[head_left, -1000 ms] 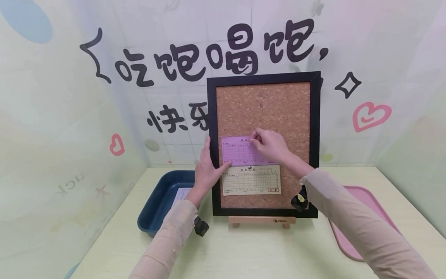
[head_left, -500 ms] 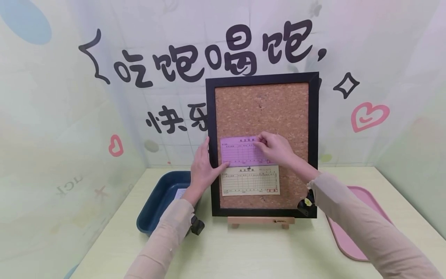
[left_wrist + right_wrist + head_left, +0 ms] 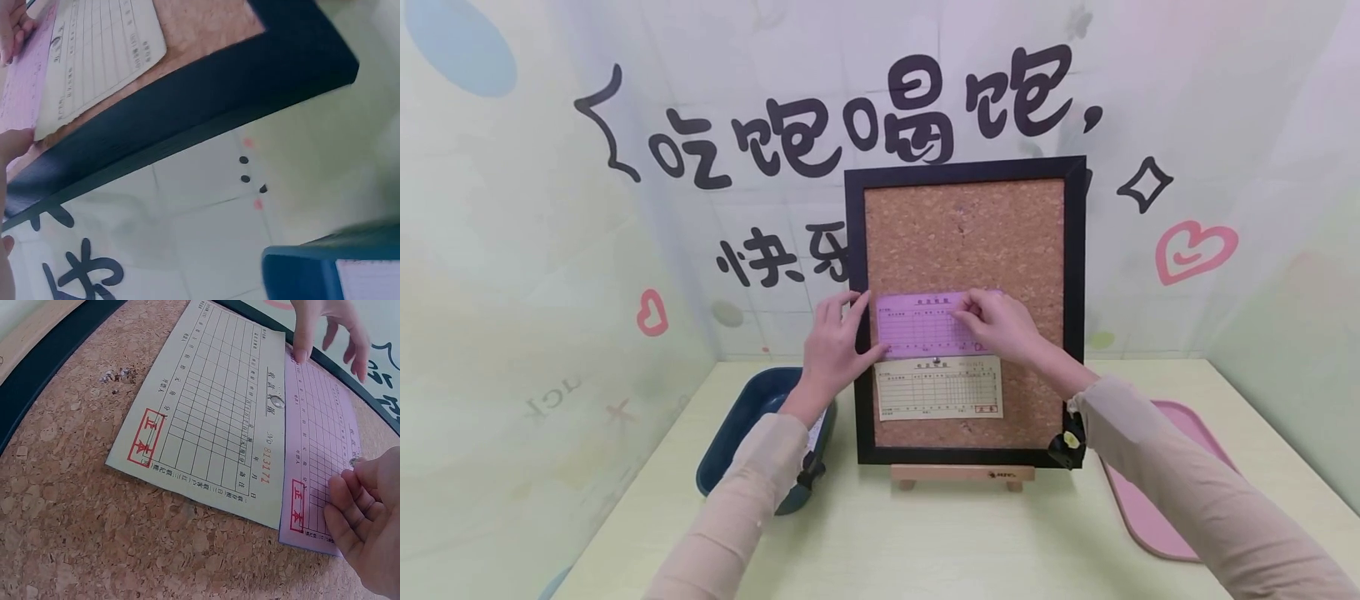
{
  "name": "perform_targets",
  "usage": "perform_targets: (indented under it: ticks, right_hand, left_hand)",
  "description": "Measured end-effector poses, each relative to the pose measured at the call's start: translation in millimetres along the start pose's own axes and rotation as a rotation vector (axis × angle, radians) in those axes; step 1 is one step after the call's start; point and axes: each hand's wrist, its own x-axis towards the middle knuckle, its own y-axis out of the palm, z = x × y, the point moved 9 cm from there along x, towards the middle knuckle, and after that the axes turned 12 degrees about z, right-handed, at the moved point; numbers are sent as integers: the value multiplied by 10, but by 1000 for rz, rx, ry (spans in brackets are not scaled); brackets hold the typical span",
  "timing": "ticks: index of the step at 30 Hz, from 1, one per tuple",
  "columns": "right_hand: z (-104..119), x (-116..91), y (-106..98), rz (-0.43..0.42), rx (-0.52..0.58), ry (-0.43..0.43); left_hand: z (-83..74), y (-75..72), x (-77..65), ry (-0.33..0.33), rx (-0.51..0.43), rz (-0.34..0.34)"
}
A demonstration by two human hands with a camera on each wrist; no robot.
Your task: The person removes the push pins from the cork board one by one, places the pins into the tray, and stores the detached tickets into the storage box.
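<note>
A black-framed corkboard [image 3: 966, 242] stands on a small wooden easel [image 3: 962, 473]. A purple receipt slip [image 3: 910, 325] lies flat on it, just above a cream receipt slip [image 3: 938, 392]. A shiny pin [image 3: 277, 401] sits in the cream slip's top; another pin [image 3: 355, 461] shows on the purple slip. My right hand [image 3: 1000, 321] is over the purple slip, its loosely curled fingertips close beside that pin; nothing is visibly held. My left hand [image 3: 835, 346] is at the frame's left side, fingers spread, its thumb at the purple slip's lower left corner.
On the left stands a dark blue bin [image 3: 722, 450] with a paper slip inside, partly behind the left arm. A pink tray [image 3: 1150, 508] lies on the right of the table [image 3: 955, 542], partly under the right arm. A printed wall backs the board.
My right hand has slid slightly right, uncovering the purple slip's printed title. My left hand has drawn a little left, its fingers lifting off the frame's edge. Both slips stay put.
</note>
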Motion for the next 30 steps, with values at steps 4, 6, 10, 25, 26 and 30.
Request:
perform_targets:
  ticks: [4, 6, 10, 25, 26, 30]
  right_hand:
    - [-23, -13, 1, 5, 7, 13]
    - [-36, -17, 6, 9, 10, 20]
    - [-54, -22, 24, 19, 12, 27]
    - [-62, -35, 47, 35, 14, 40]
    - [-64, -36, 47, 35, 15, 40]
    - [-73, -42, 53, 42, 23, 44]
  left_hand:
    - [-90, -9, 94, 84, 67, 34]
    - [-112, -22, 134, 100, 70, 43]
    - [-118, -39, 213, 92, 57, 72]
    - [-109, -54, 398, 31, -67, 147]
    - [-109, -51, 406, 26, -73, 153]
    - [-114, -38, 428, 12, -87, 177]
